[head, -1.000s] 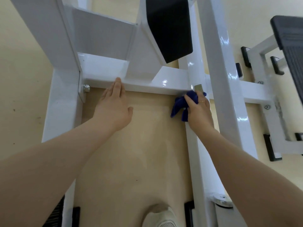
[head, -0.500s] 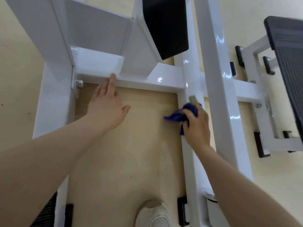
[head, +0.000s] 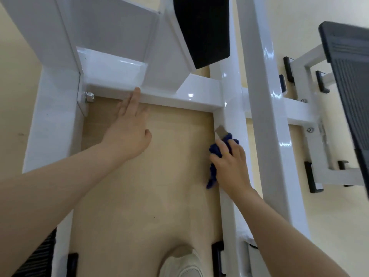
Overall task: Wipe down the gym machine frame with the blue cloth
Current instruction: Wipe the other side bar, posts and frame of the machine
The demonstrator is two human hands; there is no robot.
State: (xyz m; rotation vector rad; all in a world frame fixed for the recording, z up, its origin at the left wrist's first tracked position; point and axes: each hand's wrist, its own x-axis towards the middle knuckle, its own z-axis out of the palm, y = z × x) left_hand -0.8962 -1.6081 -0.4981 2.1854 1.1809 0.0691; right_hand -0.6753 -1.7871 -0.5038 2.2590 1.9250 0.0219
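Cloth: crumpled dark-blue cloth point(head: 216, 154) sits against the glossy white steel machine frame point(head: 231, 108), on the floor rail just below the crossbar joint.
Right hand: my right hand point(head: 231, 166) grips it, having slid back from the corner.
Left hand: my left hand point(head: 127, 132) stays flat, fingers straight, bracing the crossbar.
Meaning: corner looks covered; rail remains.

Beige floor point(head: 149, 196) carries the white gym machine frame point(head: 52, 126). A second white frame point(head: 319, 176) sits right. One light shoe point(head: 183, 264) bottom center.
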